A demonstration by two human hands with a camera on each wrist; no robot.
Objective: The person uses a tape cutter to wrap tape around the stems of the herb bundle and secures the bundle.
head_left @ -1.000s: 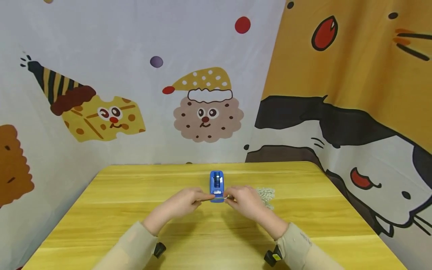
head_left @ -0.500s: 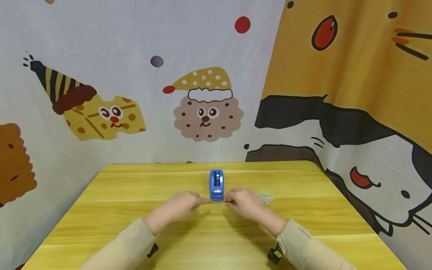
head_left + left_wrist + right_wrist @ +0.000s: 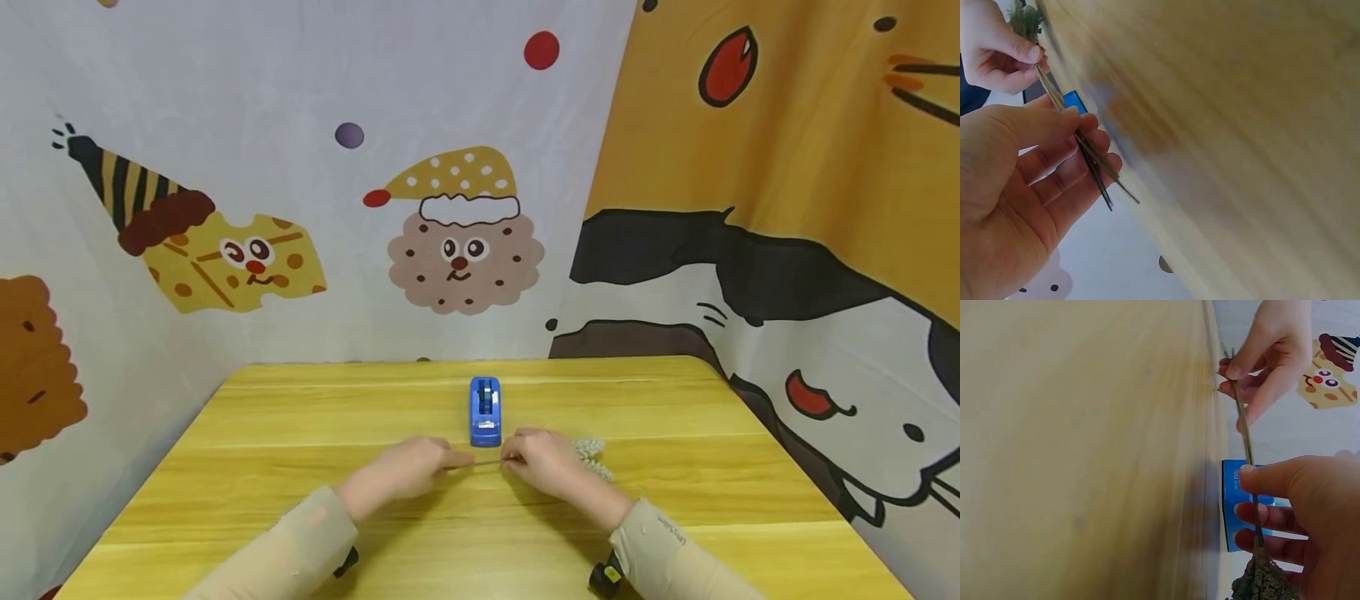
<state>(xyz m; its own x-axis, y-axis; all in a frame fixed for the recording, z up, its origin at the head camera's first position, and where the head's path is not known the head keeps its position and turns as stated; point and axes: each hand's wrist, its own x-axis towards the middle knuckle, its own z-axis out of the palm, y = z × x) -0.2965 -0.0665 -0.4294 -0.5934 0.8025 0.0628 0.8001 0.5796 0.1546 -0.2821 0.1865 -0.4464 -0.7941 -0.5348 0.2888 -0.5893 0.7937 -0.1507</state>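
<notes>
A thin bunch of dried flowers lies across between my two hands, its pale flower heads [image 3: 589, 451] out to the right. My left hand [image 3: 417, 468] pinches the bare stems [image 3: 1054, 90] between thumb and fingers, and their cut ends stick out past the fingers. Nearer the flower heads, my right hand [image 3: 549, 461] pinches the same stems; the dark flower cluster [image 3: 1261, 578] shows just below its fingers in the right wrist view. A blue tape dispenser [image 3: 485, 429] stands just beyond the stems, touched by neither hand. Whether tape is on the stems, I cannot tell.
The yellow wood-grain table [image 3: 315, 400] spreads around both hands. Behind its far edge hangs a cloth backdrop [image 3: 435, 92] with cartoon figures. A black device [image 3: 604, 578] sits at the right wrist.
Both hands and the stems have drawn back toward me, from over the dispenser's front end to in front of it. The dispenser stays put on the table.
</notes>
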